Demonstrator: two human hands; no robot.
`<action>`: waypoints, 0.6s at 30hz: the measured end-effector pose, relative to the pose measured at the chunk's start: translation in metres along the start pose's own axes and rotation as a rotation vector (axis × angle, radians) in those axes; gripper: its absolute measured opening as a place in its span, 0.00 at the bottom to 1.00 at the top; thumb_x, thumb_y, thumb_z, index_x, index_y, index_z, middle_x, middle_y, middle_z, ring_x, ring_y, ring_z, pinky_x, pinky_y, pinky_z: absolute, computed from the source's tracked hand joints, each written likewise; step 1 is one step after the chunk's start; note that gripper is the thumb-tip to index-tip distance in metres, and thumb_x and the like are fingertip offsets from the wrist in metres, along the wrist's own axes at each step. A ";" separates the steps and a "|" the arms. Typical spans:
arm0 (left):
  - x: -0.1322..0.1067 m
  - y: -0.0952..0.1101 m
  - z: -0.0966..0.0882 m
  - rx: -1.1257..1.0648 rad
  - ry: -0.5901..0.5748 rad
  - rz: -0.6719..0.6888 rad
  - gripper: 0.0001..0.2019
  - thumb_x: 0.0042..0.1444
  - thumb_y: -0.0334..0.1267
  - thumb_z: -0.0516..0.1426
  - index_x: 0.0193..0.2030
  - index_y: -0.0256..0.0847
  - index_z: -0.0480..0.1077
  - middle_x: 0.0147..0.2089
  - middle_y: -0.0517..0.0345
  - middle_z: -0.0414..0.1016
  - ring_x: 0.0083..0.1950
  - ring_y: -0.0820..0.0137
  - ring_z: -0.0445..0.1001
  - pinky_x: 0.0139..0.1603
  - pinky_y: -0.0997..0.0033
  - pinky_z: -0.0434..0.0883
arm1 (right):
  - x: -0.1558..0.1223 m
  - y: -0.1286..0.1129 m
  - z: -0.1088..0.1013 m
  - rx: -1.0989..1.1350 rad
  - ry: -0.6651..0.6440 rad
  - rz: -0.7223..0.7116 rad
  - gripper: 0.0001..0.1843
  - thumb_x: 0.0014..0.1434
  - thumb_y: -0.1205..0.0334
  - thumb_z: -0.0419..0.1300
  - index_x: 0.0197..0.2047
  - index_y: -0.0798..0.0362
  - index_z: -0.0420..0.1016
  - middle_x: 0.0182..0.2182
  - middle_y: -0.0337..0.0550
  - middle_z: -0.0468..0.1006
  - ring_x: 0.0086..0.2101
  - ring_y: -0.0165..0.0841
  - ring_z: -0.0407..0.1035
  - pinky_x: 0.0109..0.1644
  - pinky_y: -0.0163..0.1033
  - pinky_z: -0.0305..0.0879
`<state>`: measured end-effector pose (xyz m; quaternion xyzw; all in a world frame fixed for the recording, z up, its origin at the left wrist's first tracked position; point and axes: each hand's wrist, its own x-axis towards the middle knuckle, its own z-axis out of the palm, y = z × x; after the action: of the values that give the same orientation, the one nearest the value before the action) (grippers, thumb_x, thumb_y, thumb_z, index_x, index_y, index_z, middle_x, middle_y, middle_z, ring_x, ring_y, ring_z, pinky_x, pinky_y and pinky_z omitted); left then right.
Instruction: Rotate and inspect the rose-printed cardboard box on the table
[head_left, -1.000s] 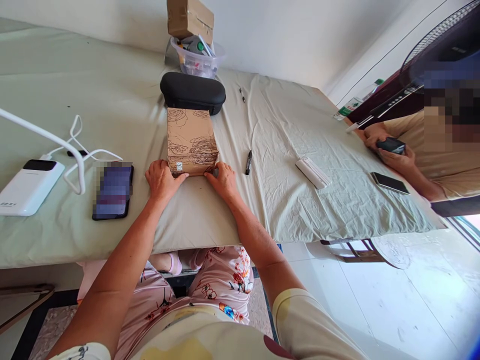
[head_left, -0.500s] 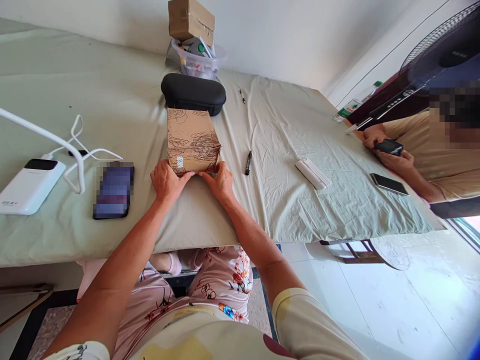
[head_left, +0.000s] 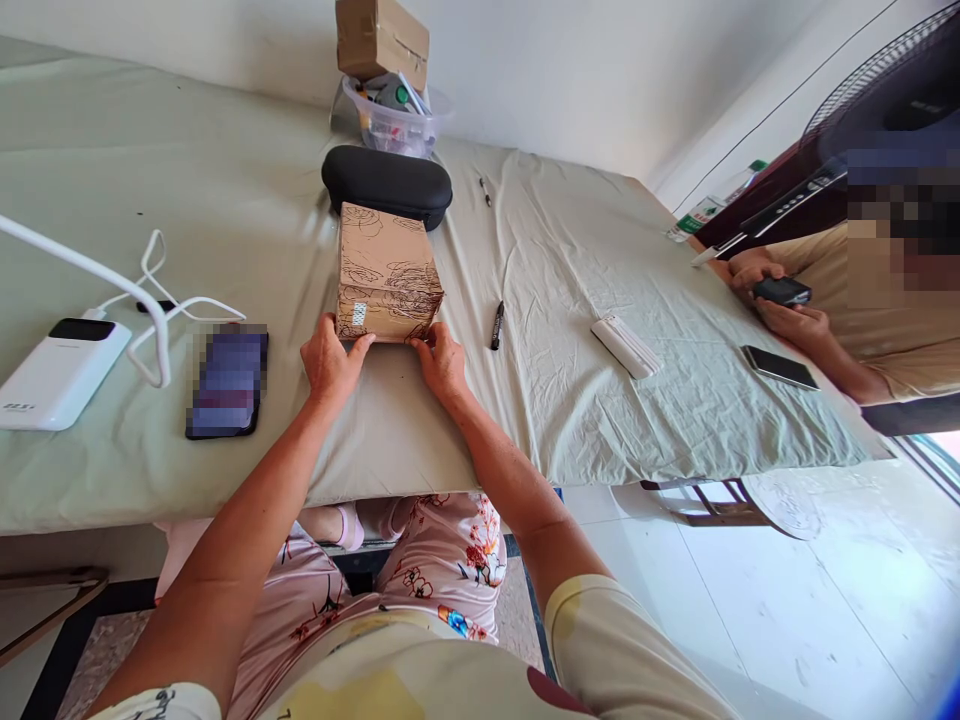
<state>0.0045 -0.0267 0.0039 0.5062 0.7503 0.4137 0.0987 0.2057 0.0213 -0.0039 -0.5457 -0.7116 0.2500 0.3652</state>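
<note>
A brown cardboard box [head_left: 388,270] with black scribbled lines and a small white label lies in front of me on the cloth-covered table [head_left: 555,420]. My left hand [head_left: 330,362] grips its near left corner, thumb along the front face. At the near right corner my right hand [head_left: 444,362] holds it the same way. The fingers behind the box edges are partly hidden. Just behind the box, against its far edge, sits a black zip case [head_left: 386,183]. A black marker [head_left: 497,326] lies to the right of my right hand.
On the left are a phone [head_left: 227,380], a white power bank [head_left: 67,370] and a white cable [head_left: 154,320]. A plastic basket [head_left: 397,130] bears another carton [head_left: 382,40]. On the right lie a white object [head_left: 625,346] and a phone [head_left: 780,367], near a seated person [head_left: 832,320] holding a dark device.
The box's near side has tilted up slightly and its far edge now overlaps the black case's front. My thumbs have moved apart towards the box's corners.
</note>
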 end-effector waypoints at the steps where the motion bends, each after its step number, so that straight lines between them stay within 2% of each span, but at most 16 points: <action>1: 0.000 -0.001 0.001 -0.021 0.001 -0.004 0.27 0.55 0.54 0.65 0.55 0.40 0.68 0.52 0.39 0.83 0.55 0.44 0.83 0.59 0.45 0.76 | 0.000 0.000 0.000 -0.002 0.000 -0.004 0.09 0.65 0.52 0.58 0.40 0.45 0.63 0.38 0.42 0.81 0.40 0.40 0.75 0.52 0.45 0.70; 7: 0.000 -0.007 0.006 -0.149 0.075 0.051 0.22 0.60 0.50 0.62 0.56 0.43 0.68 0.51 0.45 0.85 0.51 0.53 0.84 0.55 0.54 0.79 | 0.001 0.003 -0.001 -0.032 -0.003 -0.024 0.07 0.67 0.53 0.56 0.40 0.45 0.63 0.38 0.44 0.82 0.38 0.40 0.75 0.51 0.46 0.71; 12: 0.000 -0.007 0.010 -0.288 0.078 0.059 0.19 0.65 0.48 0.58 0.59 0.42 0.67 0.52 0.45 0.85 0.48 0.60 0.85 0.53 0.60 0.80 | 0.001 0.001 -0.001 -0.006 0.001 -0.008 0.08 0.66 0.52 0.59 0.43 0.46 0.68 0.40 0.45 0.84 0.40 0.41 0.78 0.52 0.47 0.73; 15: 0.001 -0.005 0.007 -0.309 0.100 0.063 0.19 0.66 0.46 0.57 0.60 0.42 0.67 0.51 0.46 0.84 0.49 0.60 0.85 0.55 0.60 0.79 | 0.002 0.001 -0.001 0.033 0.032 0.022 0.18 0.64 0.46 0.63 0.52 0.47 0.69 0.43 0.45 0.84 0.42 0.41 0.79 0.51 0.47 0.74; 18: 0.002 -0.003 0.001 -0.293 0.135 0.082 0.20 0.67 0.46 0.55 0.62 0.41 0.68 0.51 0.46 0.84 0.51 0.59 0.84 0.58 0.58 0.78 | 0.003 0.004 -0.001 0.055 0.099 0.016 0.37 0.60 0.40 0.67 0.65 0.48 0.65 0.50 0.49 0.82 0.46 0.42 0.78 0.52 0.48 0.75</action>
<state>0.0019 -0.0255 0.0017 0.4878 0.6656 0.5552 0.1039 0.2087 0.0256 -0.0054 -0.5529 -0.6811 0.2448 0.4129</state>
